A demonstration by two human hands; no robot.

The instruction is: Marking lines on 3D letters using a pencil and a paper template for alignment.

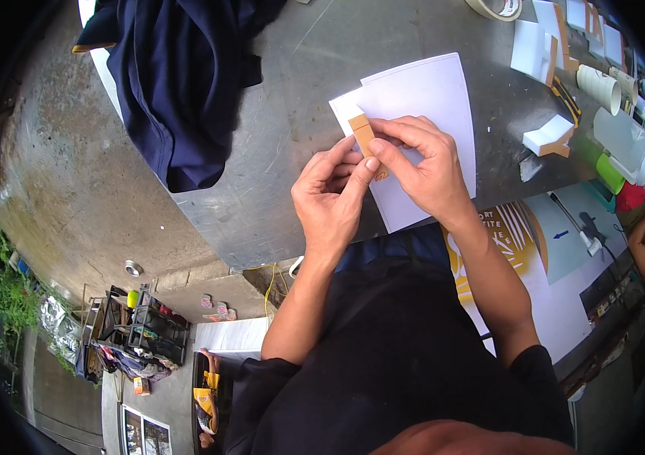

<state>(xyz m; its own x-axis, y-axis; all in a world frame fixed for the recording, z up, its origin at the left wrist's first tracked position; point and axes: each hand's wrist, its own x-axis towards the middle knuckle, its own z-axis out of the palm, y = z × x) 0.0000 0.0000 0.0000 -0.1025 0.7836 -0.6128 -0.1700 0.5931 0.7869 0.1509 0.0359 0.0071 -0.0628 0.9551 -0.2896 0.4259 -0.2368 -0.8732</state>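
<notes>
Over the white sheets (pixel 432 98) on the grey metal table, both my hands meet around a small block with a tan side and a white part (pixel 362 135). My left hand (pixel 328 193) grips its lower left side, thumb pressed near the bottom end. From the right, my right hand (pixel 430 171) pinches it between thumb and fingers. Fingers hide much of the block's shape. A small tan patch with markings (pixel 382 174) shows just below the thumbs; I cannot tell whether it belongs to the block or lies on the sheet.
Dark blue cloth (pixel 178 83) is heaped at the table's left. On the right lie several white-and-tan blocks (pixel 531 49), a tape roll (pixel 498 7), a white cup (pixel 598 87) and a yellow-black cutter (pixel 567 102). A printed sheet (pixel 501 246) extends beside my right forearm. Another person's arm (pixel 643 246) shows far right.
</notes>
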